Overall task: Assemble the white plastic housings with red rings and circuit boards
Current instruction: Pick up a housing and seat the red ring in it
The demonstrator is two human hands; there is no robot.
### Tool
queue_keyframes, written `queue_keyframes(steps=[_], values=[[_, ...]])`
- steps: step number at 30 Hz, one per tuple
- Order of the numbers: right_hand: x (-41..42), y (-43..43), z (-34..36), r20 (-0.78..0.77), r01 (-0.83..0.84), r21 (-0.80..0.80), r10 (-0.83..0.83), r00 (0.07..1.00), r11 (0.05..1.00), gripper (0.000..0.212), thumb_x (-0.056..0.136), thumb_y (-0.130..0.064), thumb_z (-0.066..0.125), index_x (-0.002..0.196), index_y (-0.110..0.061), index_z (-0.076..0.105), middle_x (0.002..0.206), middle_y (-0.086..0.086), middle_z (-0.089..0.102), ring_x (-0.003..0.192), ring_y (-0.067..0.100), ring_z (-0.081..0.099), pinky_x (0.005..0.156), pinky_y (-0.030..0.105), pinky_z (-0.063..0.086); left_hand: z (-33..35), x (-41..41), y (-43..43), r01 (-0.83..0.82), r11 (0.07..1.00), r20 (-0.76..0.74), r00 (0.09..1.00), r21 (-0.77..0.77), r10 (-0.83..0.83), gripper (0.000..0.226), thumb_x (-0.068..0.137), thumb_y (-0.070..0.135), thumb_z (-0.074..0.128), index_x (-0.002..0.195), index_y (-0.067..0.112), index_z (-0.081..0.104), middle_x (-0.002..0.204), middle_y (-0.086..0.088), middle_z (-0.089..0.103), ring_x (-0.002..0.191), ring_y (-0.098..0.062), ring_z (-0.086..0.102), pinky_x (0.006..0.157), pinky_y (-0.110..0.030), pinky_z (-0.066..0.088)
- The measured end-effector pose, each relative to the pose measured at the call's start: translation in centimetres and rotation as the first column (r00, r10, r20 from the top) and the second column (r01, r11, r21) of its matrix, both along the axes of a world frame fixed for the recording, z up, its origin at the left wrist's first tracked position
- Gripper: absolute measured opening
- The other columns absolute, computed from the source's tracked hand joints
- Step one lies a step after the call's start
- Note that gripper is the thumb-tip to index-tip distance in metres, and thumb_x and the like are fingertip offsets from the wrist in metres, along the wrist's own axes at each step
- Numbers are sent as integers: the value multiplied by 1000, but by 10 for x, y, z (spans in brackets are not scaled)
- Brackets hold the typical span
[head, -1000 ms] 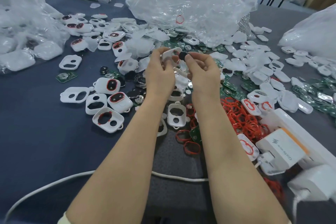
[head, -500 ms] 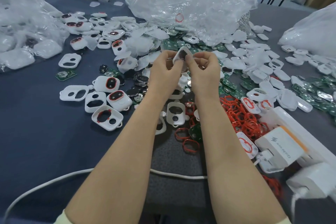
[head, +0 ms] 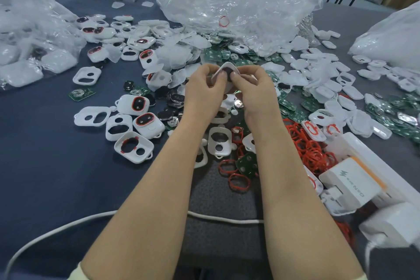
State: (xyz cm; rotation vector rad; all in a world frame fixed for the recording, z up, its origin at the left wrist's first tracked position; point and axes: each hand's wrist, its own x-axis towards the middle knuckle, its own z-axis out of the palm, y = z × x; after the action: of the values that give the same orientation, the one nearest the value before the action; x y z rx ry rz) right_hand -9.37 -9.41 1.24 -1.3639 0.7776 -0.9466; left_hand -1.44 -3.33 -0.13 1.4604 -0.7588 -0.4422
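Both hands meet above the middle of the table and hold one white plastic housing (head: 228,70) with a dark insert showing in its opening. My left hand (head: 203,88) grips its left side. My right hand (head: 254,88) pinches its right side, thumb against the dark insert. Loose red rings (head: 305,148) lie heaped to the right of my right forearm, and two more red rings (head: 236,177) lie between my arms. Green circuit boards (head: 293,109) are scattered right of my hands. Assembled housings (head: 148,123) with red rings sit to the left.
Crumpled clear plastic bags (head: 238,0) lie at the back, far left and far right. A white power strip (head: 368,166) with chargers occupies the near right. A white cable (head: 54,232) runs across the dark cloth under my forearms. Empty white housings (head: 219,141) litter the centre.
The housing turned in my fingers, from lying flat toward my left hand to standing on edge between both thumbs. Both hands moved slightly closer together.
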Motion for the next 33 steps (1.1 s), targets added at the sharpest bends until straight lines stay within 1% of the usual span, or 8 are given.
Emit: queue_keyframes(steps=[5,11,15,18,21,25,28,33], values=[[-1,0,1,-21,-7,2,7,1000,1000,16,88,1,61,81,-13,56,69,1,62,55,6,61,58,20,50,1,1,0,6,1000,-4,1000,29,-6,22,97,33,56,92,12,61,90,-12,71,86,-27,70,80,-50,57],[4,7,-1,-156,88,-199,-120,980,976,11,87,-12,65,84,-17,56,81,-2,61,74,8,58,73,26,52,-1,2,-4,-38,998,54,998,53,35,17,98,27,55,92,12,58,90,-11,68,87,-26,68,81,-48,57],[4,6,1,-139,89,-167,-113,984,982,12,88,-12,64,83,-17,55,79,-2,60,70,6,56,68,19,50,-2,3,-4,37,999,-129,991,6,-35,17,97,27,57,91,11,58,94,-16,70,90,-27,69,83,-48,58],[4,5,2,-84,67,-72,-73,994,995,12,89,-9,63,82,-14,55,80,3,59,74,14,57,72,27,51,-2,0,-4,86,996,-231,969,-34,-92,17,97,24,57,96,7,58,83,-7,67,76,-14,68,80,-41,60],[3,3,2,-54,40,-5,-40,998,999,9,89,-12,65,85,-12,57,81,3,61,76,16,60,73,31,52,-1,0,-4,101,994,-271,956,-51,-111,21,97,25,57,98,4,60,76,0,66,72,-10,68,77,-36,60],[1,0,2,-16,-9,51,9,1000,999,9,91,-18,64,94,-11,60,82,-2,65,70,6,60,66,19,48,0,2,-2,117,989,-381,913,-95,-145,19,95,27,60,91,9,61,74,4,69,75,-11,70,67,-23,57],[2,-1,-2,-115,50,-85,-60,992,995,7,91,-17,64,92,-12,60,82,-3,64,71,3,60,68,18,51,-1,2,-4,84,995,-310,946,-57,-97,16,95,22,60,95,7,62,82,-3,67,70,-6,67,66,-20,55],[5,4,-4,-175,131,-272,-183,968,953,9,89,-19,65,83,-20,58,84,-2,64,82,15,63,82,35,54,-2,0,-6,63,998,-196,979,13,-60,5,96,12,57,101,11,59,92,-9,67,78,-12,66,81,-32,58]])
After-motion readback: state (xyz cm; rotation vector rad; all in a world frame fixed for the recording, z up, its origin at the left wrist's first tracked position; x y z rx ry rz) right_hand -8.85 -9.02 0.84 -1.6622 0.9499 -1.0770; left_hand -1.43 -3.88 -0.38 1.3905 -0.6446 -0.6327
